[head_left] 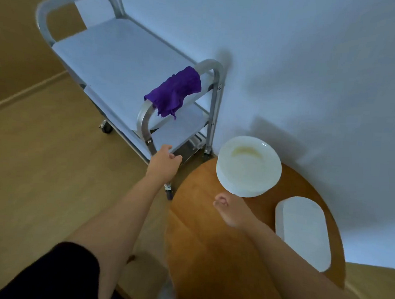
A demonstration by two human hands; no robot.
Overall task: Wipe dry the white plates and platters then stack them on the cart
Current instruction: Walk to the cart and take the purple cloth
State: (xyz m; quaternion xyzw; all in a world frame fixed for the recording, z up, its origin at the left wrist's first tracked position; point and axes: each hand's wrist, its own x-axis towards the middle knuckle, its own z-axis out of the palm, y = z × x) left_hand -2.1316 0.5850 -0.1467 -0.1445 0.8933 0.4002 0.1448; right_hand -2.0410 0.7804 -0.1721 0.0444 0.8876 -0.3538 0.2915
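Right now a stack of round white plates (pixel 248 167) sits at the far edge of the round orange-brown wooden desk (pixel 201 229), close to the pale wall (pixel 311 63), with a yellowish sheen in the hollow of the top plate. Just beside it, toward the right rim of the desk, lies a stack of oblong white platters (pixel 303 232) with rounded corners; the two stacks are near each other but not touching.

The right hand (pixel 226 210) hovers over the desk just in front of the round plates, its fingers curled in on themselves and holding nothing (the frame is a little blurred there). The left hand (pixel 165 162) reaches out toward the metal service cart (pixel 118 60), fingers loose and slightly spread, empty, close to the cart's near upright post; whether it touches the post I cannot tell.

The cart stands to the left of the desk, against the wall, with pale flat shelves, tubular handles at both ends and small castor wheels. A crumpled purple cloth (pixel 174 92) hangs draped over the nearer handle. No dishes lie on its top shelf. Beneath everything runs a tan wood-look floor (pixel 42 175). Both arms are bare below dark short sleeves.
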